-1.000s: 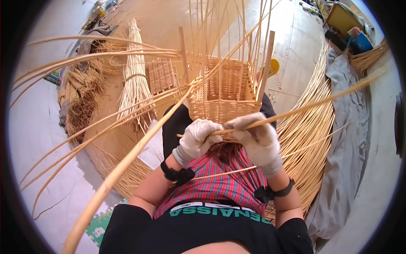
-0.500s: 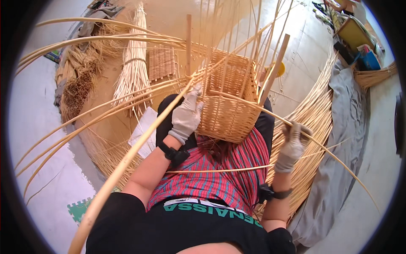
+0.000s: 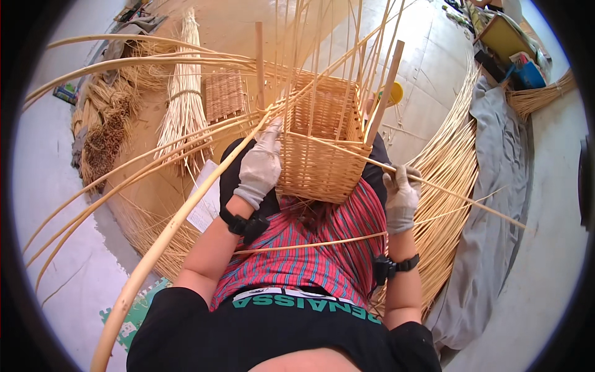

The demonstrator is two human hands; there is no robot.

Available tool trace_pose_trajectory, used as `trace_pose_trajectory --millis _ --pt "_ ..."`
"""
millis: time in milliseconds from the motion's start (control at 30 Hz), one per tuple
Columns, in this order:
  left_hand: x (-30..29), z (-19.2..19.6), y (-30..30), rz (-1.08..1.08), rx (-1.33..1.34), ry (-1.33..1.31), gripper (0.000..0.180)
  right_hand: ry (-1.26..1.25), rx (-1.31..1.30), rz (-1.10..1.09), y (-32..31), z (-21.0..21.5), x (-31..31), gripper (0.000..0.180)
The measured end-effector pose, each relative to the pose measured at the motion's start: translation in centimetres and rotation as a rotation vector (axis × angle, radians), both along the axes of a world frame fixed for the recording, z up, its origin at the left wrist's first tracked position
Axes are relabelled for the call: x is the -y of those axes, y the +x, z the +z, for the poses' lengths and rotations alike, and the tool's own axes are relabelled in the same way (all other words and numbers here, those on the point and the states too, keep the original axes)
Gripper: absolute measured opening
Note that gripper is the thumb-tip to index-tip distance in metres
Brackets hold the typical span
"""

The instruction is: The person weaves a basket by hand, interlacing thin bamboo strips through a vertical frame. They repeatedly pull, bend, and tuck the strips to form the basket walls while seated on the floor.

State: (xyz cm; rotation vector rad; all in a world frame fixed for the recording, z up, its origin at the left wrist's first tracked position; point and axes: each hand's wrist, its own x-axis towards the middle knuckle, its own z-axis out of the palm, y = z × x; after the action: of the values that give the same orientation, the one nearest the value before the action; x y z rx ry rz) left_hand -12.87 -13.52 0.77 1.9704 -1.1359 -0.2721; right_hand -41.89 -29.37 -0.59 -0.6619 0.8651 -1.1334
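Note:
A half-woven wicker basket [image 3: 322, 155] rests on my lap, tilted, with upright stakes and wooden corner posts rising from it. My left hand [image 3: 260, 162], in a white glove, presses against the basket's left side where several long cane rods bend away to the left. My right hand [image 3: 401, 193], also gloved, is closed around a long thin cane rod [image 3: 458, 197] that runs from the basket's right corner out to the right. A striped red cloth [image 3: 310, 254] covers my lap under the basket.
Bundles of cane lie on the floor: a tied sheaf [image 3: 181, 111] and a small woven panel [image 3: 224, 93] at the left, a wide fan of rods [image 3: 455, 167] at the right. A grey cloth [image 3: 496, 204] lies beyond them. Boxes [image 3: 514, 43] stand at the top right.
My hands have parted: the right one drew the thin rod out to the right of the basket, the left one moved up onto the basket's left side. The basket has tipped more toward me.

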Motion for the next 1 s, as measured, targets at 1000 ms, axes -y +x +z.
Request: trace_pose_trajectory --millis 1000 --pt "7.9 1.6 -2.3 -0.065 -0.611 0.274 0.035 -0.45 0.026 -0.118 5.3 -2.2 4.0 0.025"
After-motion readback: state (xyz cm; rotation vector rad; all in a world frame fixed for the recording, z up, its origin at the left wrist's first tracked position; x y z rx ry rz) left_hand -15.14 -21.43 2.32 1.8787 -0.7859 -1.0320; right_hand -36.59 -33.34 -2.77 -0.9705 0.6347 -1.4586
